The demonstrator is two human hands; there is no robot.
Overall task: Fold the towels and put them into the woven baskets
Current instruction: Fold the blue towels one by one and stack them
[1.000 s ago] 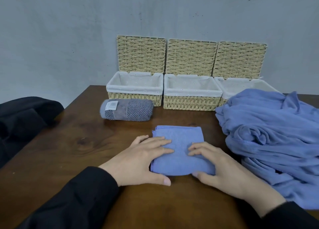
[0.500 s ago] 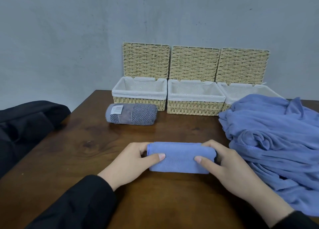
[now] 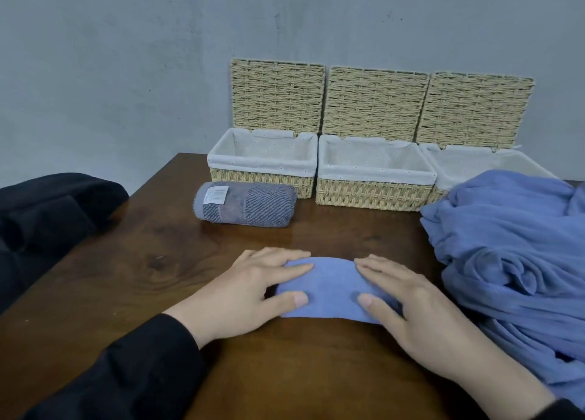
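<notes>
A small blue towel (image 3: pixel 332 288), folded into a short thick bundle, lies on the wooden table (image 3: pixel 133 261) in front of me. My left hand (image 3: pixel 250 293) clasps its left end and my right hand (image 3: pixel 408 305) its right end, fingers over the top and thumbs on the near side. A rolled grey striped towel (image 3: pixel 247 209) with a white label lies further back. Three woven baskets with white liners stand open at the back: left (image 3: pixel 262 174), middle (image 3: pixel 373 191), and right (image 3: pixel 456 166).
A large heap of blue cloth (image 3: pixel 512 255) covers the table's right side and hides part of the right basket. Dark fabric (image 3: pixel 41 217) lies off the table's left edge. The basket lids lean against the grey wall.
The flat blue towel was folded over into a thicker, shorter bundle. Both hands shifted from pressing on top to holding its two ends.
</notes>
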